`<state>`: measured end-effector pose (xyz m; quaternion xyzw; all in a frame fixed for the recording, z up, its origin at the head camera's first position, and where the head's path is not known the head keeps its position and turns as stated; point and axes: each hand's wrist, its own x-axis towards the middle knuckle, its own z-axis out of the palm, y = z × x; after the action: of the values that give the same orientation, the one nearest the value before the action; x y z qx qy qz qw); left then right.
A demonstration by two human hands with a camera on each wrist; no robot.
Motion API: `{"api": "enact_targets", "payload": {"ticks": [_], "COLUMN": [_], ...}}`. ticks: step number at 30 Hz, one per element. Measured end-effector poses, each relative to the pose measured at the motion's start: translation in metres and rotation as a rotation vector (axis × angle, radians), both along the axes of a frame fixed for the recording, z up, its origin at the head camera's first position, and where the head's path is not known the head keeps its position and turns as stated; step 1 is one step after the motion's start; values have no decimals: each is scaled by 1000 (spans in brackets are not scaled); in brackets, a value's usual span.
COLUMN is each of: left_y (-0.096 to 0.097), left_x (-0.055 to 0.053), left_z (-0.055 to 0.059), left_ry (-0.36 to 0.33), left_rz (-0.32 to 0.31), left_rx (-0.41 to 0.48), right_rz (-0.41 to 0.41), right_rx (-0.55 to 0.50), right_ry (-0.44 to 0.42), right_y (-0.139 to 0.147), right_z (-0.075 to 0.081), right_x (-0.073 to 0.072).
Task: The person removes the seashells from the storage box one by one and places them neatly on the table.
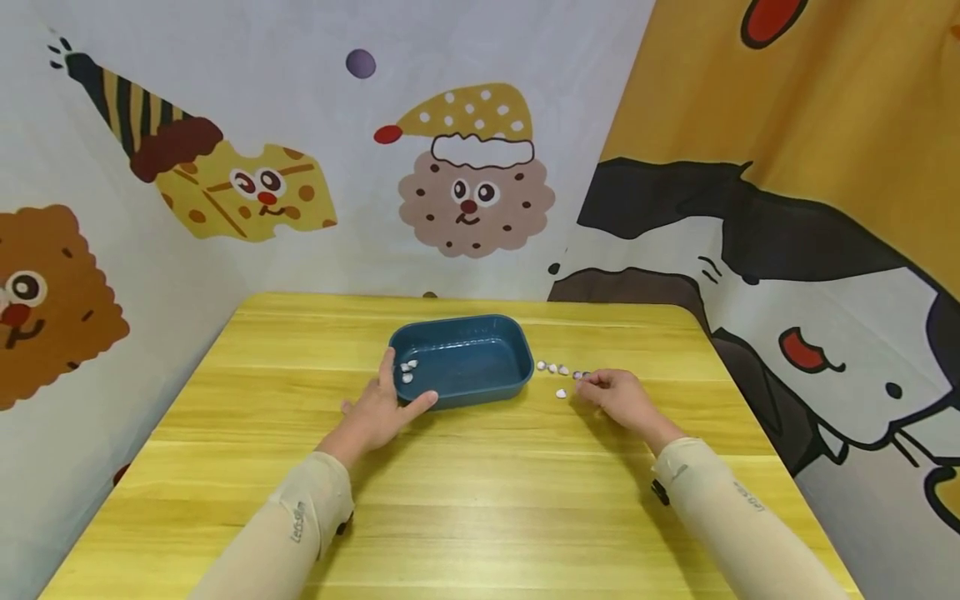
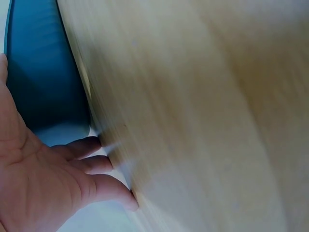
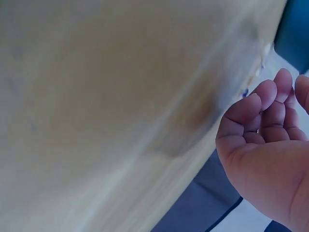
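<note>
A dark blue-green rectangular tub [image 1: 465, 398] stands on the table. My left hand [image 1: 377, 410] touches its near left corner, thumb along the front side and forefinger at the left rim. Its other fingers, fairly straight, reach the tabletop in the left wrist view. Three small whitish pebble-like pieces [image 1: 407, 377] lie inside the tub at its left end. Right of the tub, several similar pieces [image 1: 552, 367] form a row, and a single piece [image 1: 562, 393] lies nearer me. My right hand [image 1: 621, 400] has bent fingers at the row's right end; whether its fingertips pinch a piece is hidden.
The yellow wood-grain table [image 1: 480, 500] has rounded far corners. A cloth [image 1: 465, 275] printed with cartoon figures hangs behind it and along the sides. Both forearms wear pale sleeves [image 1: 738, 508].
</note>
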<state>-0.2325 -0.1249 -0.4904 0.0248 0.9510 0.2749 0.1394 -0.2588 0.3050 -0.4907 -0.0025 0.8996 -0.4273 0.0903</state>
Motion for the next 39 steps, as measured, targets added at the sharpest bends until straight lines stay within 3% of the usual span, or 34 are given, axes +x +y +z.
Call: {"api": "enact_targets", "payload": {"ticks": [11, 16, 19, 25, 28, 31, 36, 39], "left_y": [0, -2, -4, -3, -4, -3, 1, -5], "left_x": [-1, 0, -1, -2, -3, -4, -4, -1], "left_z": [-2, 0, 1, -1, -2, -1, -3, -4], "left_ry": [6, 0, 2, -1, 1, -1, -4, -8], "left_rz": [-1, 1, 0, -14, -10, -11, -31, -16], "left_rx": [-2, 2, 1, 4, -3, 7, 40, 38], "right_rz": [-87, -56, 24, 306, 467, 577, 635, 664], "right_rx": [-34, -36, -15, 89, 213, 378, 596, 639], "right_ry": [5, 15, 39, 87, 113, 157, 259, 310], "right_y": [21, 4, -29, -131, -189, -236, -279, -298], "right_z": [34, 53, 67, 79, 72, 58, 31, 21], "right_x": [-4, -12, -21, -35, -47, -60, -74, -78]}}
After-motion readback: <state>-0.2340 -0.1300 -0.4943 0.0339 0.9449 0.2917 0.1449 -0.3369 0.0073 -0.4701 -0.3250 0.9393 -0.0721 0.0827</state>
